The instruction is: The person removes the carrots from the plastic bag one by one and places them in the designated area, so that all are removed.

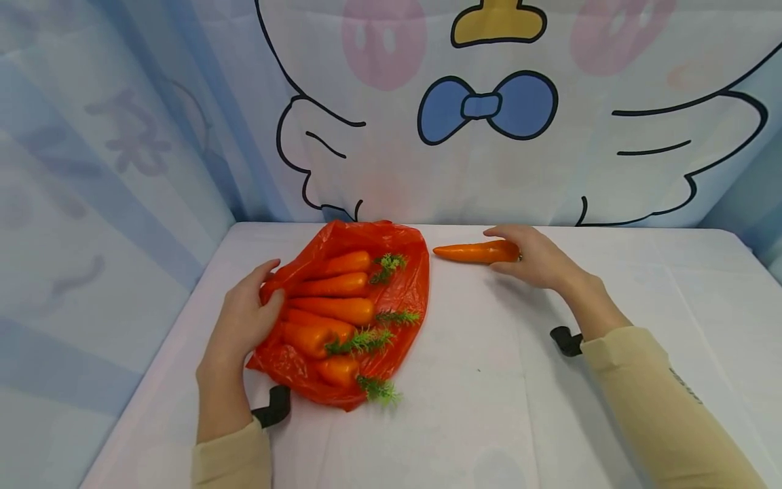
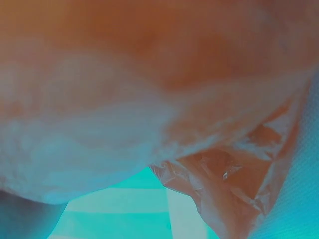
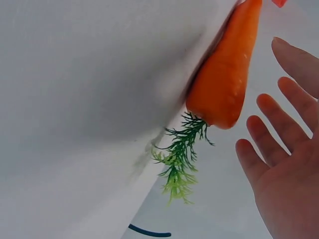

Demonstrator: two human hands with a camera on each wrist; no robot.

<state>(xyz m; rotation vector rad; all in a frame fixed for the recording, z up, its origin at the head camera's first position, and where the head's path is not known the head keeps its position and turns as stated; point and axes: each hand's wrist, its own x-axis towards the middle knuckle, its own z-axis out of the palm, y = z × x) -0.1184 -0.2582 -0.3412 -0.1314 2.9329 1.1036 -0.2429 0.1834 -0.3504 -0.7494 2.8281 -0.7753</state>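
Observation:
A red plastic bag (image 1: pixel 411 299) lies at the left of the table, with several orange toy carrots (image 1: pixel 342 310) on it, their green tops pointing right. My left hand (image 1: pixel 241 316) holds the bag's left edge, thumb over the plastic; other fingers are partly hidden. In the left wrist view the crumpled bag (image 2: pixel 224 179) is close and mostly blurred. A single carrot (image 1: pixel 473 252) lies right of the bag, tip to the left. Beside its thick end is my right hand (image 1: pixel 537 258). The right wrist view shows that hand (image 3: pixel 291 164) with fingers spread, apart from the carrot (image 3: pixel 222 79) and its leafy top.
The white-covered table (image 1: pixel 470 401) meets a printed curtain (image 1: pixel 391 156) at the back, which has a blue bow drawn on it. Another curtain (image 1: pixel 91 238) runs along the left edge. A black device part (image 1: pixel 567 341) sticks out near the right wrist, another (image 1: pixel 275 406) near the left.

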